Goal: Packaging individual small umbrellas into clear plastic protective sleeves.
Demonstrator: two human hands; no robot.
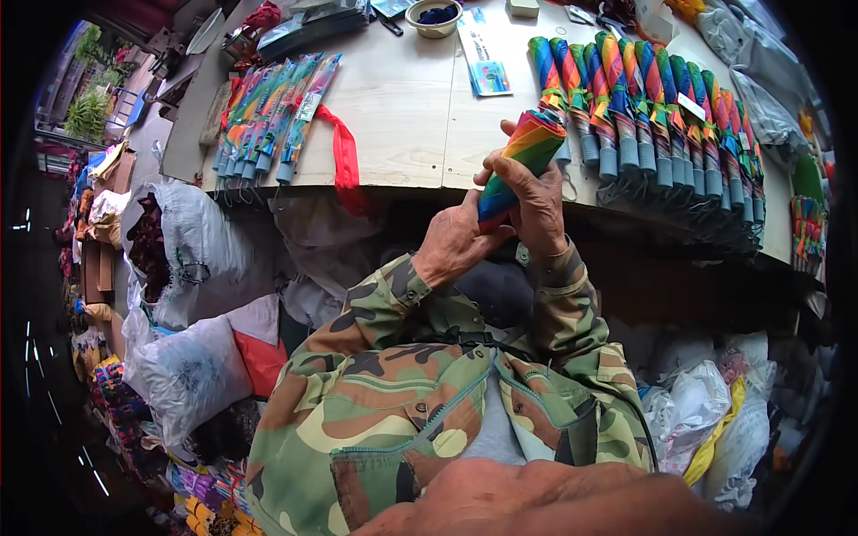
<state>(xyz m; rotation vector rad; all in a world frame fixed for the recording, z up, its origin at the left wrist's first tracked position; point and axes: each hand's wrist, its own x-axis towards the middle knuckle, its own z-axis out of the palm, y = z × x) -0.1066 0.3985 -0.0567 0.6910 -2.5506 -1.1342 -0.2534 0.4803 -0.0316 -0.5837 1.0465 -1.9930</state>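
A folded rainbow umbrella (534, 147) is held in front of me, tilted, its thicker end up and to the right. My left hand (454, 234) is closed around its lower left side. My right hand (534, 201) wraps it from the right, fingers curled behind the cloth. Just right of it, a row of folded rainbow umbrellas (651, 107) with grey handles lies along the table edge. Their wrist loops hang over the edge. Part of the held umbrella is hidden by my fingers.
On the left of the table (402, 116) lie several umbrellas in printed sleeves (273, 116) beside a red ribbon (344, 165) that hangs over the edge. A bowl (434, 18) of dark blue pieces and a flat printed sleeve (485, 54) lie farther back. Stuffed white sacks (192, 371) crowd the left.
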